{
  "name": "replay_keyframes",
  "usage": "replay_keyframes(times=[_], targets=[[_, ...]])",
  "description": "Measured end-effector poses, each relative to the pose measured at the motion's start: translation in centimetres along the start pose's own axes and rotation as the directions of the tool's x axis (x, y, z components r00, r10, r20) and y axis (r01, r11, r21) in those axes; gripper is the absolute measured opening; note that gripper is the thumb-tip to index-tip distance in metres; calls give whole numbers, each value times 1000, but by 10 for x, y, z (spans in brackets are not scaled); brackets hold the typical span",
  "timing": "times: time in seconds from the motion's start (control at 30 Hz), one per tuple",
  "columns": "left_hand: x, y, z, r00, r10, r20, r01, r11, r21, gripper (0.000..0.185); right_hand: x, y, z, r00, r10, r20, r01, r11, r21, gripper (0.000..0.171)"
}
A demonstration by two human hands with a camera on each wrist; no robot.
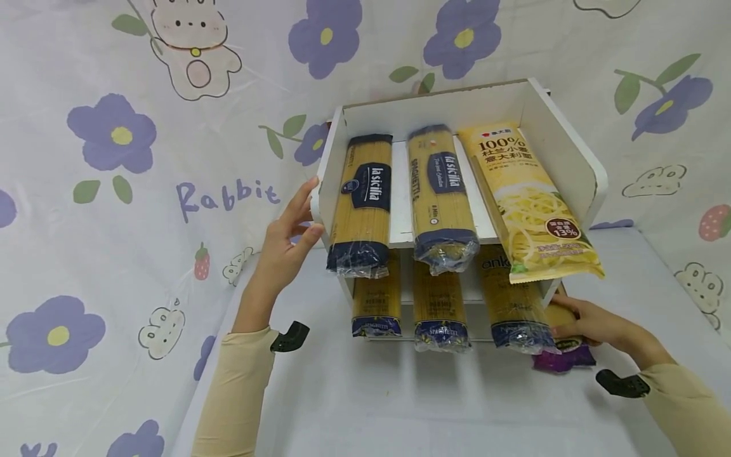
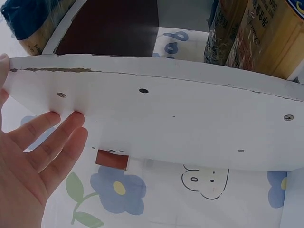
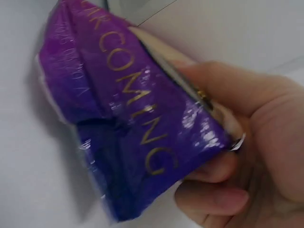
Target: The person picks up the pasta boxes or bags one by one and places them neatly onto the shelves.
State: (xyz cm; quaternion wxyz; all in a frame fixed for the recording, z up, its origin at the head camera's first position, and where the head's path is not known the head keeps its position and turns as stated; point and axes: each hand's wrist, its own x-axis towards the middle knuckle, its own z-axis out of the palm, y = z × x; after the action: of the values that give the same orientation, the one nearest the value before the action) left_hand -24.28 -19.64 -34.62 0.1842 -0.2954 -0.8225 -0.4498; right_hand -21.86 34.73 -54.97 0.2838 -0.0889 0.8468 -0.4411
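White shelf (image 1: 562, 149) side gets the left hand (image 1: 283, 244), fingers (image 2: 57, 137) flat and straight against it, steadying. Six spaghetti packs already sit on the two tiers. Over at the lower right, the right hand (image 1: 594, 324) grips a purple packet (image 3: 128, 118), only partly in its slot on the tabletop (image 1: 400, 406).

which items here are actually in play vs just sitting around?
In play:
- purple-ended pasta pack, gripped by right hand
- white rack, side panel touched by left hand

Sitting around:
- two La Sicilia packs
- yellow pack
- lower-shelf packs
- floral cloth
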Motion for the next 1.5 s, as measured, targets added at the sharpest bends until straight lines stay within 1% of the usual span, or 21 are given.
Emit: replay_keyframes(times=[0.2, 0.33, 0.43, 0.5, 0.57, 0.63, 0.67, 0.73, 0.83, 0.9, 1.0, 1.1, 1.17, 1.23, 1.33, 1.4, 1.5], targets=[[0, 0, 0, 1000, 9, -6, -9, 1000, 5, 79, -1, 6, 6, 993, -76, -94, 66, 993, -99, 84], [1, 0, 1, 1000, 3, -7, -3, 1000, 9, 78, -5, 8, 8, 990, -82, -116, 71, 993, -92, 83], [1, 0, 1, 1000, -1, -5, 1, 1000, 12, 78, -8, 7, 5, 994, -76, -84, 74, 997, -24, 82], [0, 0, 1, 1000, -4, -7, 4, 1000, 11, 77, -10, 8, 3, 996, -77, -49, 80, 995, 53, 81], [0, 0, 0, 1000, -9, -11, 9, 1000, 13, 77, -11, 8, 2, 997, -78, -18, 80, 987, 137, 78], [0, 0, -1, 1000, -10, -13, 10, 1000, 10, 77, -11, 10, 1, 997, -77, -19, 79, 982, 169, 73], [0, 0, -1, 1000, -9, -14, 9, 1000, 8, 76, -12, 12, 2, 997, -74, -33, 78, 984, 163, 71], [0, 0, -1, 1000, -7, -13, 7, 1000, 5, 76, -13, 17, 5, 995, -61, -80, 70, 991, 113, 68], [-1, 0, -1, 1000, -2, -11, 2, 1000, -2, 77, -17, 23, 11, 987, -36, -157, 46, 997, 60, 69], [-1, 0, -1, 1000, -2, -8, 2, 1000, -4, 78, -22, 23, 16, 978, -27, -205, 39, 998, 56, 71], [-1, -1, 0, 1000, 1, -7, -1, 1000, -6, 79, -32, 19, 20, 959, -10, -283, 32, 997, 74, 74], [-1, -1, 0, 1000, 1, -12, -1, 1000, -3, 79, -43, 12, 20, 926, -8, -377, 22, 999, 32, 74], [-1, -1, 0, 1000, -3, -16, 3, 1000, 3, 79, -50, 8, 17, 903, -15, -429, 28, 999, 24, 74], [-1, -1, 0, 1000, -6, -16, 6, 1000, 9, 78, -57, 3, 14, 875, -21, -483, 39, 999, 27, 72], [0, -1, 0, 1000, -5, -10, 5, 1000, 12, 77, -68, -6, 11, 829, -39, -558, 91, 994, 65, 72], [0, -1, 0, 1000, -4, -8, 4, 1000, 10, 77, -74, -16, 8, 799, -47, -600, 123, 989, 87, 71], [-1, -2, 1, 1000, -2, -8, 2, 1000, 3, 77, -85, -33, 5, 757, -70, -650, 164, 983, 85, 71]])
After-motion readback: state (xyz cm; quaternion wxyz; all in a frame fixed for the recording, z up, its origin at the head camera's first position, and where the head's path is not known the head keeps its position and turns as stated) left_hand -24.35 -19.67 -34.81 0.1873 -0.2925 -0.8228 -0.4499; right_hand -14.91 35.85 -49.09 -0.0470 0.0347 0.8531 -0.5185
